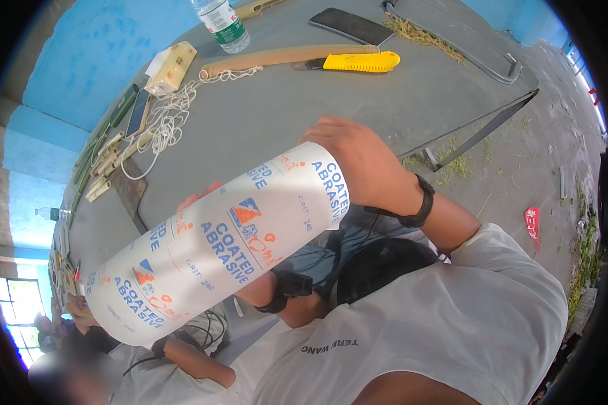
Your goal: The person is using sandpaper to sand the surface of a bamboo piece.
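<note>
Between both hands — rolled sheet of abrasive paper [223, 243]; right hand [355, 158] clamped on its upper end, left hand [199, 199] behind it, grip unclear — yellow utility knife [358, 62] beyond.

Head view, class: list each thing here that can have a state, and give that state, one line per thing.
Sheet of abrasive paper: rolled into a tube, held in the air.
Right hand: gripping the tube's upper end.
Left hand: mostly hidden behind the tube, fingertips showing.
Yellow utility knife: lying flat on the table.
Plastic bottle: upright.
String: loose, tangled.
</note>
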Demonstrator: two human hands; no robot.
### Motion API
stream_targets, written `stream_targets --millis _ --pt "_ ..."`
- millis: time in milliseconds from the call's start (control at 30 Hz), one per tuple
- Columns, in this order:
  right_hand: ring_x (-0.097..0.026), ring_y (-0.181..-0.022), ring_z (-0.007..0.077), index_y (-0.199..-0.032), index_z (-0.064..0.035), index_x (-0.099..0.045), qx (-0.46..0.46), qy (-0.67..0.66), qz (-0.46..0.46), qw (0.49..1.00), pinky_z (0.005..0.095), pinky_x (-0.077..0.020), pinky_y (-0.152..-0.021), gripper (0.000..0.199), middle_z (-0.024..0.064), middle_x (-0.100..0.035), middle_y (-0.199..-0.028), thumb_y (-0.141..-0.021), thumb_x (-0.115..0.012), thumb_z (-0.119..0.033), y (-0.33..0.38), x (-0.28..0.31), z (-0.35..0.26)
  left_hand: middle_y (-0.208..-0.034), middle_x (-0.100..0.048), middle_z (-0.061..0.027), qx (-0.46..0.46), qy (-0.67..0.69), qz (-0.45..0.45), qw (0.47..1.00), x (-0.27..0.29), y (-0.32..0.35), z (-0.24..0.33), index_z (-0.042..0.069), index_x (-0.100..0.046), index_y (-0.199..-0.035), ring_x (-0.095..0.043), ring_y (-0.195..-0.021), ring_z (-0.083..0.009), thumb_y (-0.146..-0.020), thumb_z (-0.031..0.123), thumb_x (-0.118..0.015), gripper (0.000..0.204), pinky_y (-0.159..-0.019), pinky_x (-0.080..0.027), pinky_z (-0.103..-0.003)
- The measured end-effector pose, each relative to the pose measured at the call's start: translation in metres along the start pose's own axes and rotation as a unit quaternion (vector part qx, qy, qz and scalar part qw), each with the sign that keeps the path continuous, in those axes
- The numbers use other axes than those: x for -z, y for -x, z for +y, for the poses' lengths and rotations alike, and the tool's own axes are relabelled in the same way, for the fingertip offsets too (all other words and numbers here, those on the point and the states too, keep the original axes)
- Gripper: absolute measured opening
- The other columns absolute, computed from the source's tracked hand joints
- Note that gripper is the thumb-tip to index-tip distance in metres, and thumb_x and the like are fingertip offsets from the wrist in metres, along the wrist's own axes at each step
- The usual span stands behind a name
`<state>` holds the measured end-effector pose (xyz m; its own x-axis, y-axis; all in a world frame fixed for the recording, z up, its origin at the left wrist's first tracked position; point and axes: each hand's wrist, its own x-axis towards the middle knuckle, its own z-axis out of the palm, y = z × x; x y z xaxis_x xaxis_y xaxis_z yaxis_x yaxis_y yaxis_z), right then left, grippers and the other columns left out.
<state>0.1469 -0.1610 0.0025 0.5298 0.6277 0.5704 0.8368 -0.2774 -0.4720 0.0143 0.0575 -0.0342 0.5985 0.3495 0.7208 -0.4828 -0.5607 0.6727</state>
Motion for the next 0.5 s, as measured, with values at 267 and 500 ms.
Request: stream_targets --millis 267,500 --pt "-0.067 -0.096 0.0326 -0.104 -0.003 -0.076 -0.001 -0.004 -0.005 1.0 0.0396 -0.0554 -0.084 0.04 0.0125 -0.074 -0.102 -0.074 -0.089 -0.026 0.0 0.001 0.001 -0.15 -0.055 -0.0115 0.047 0.143 -0.007 0.989 0.003 0.001 -0.002 0.009 -0.051 -0.151 -0.053 -0.14 -0.0268 -0.104 0.064 -0.049 0.073 -0.114 -0.043 -0.04" --pt "-0.067 -0.096 0.0328 -0.103 -0.0029 -0.075 -0.002 -0.006 -0.002 1.0 0.0397 -0.0554 -0.083 0.039 0.0129 -0.074 -0.101 -0.075 -0.088 -0.026 0.0 0.0 0.001 -0.16 -0.041 -0.0081 0.105 0.333 -0.037 0.936 0.006 0.013 -0.014 0.013 -0.033 -0.162 -0.036 -0.152 -0.0239 -0.107 0.066 -0.039 0.077 -0.126 -0.032 -0.039"
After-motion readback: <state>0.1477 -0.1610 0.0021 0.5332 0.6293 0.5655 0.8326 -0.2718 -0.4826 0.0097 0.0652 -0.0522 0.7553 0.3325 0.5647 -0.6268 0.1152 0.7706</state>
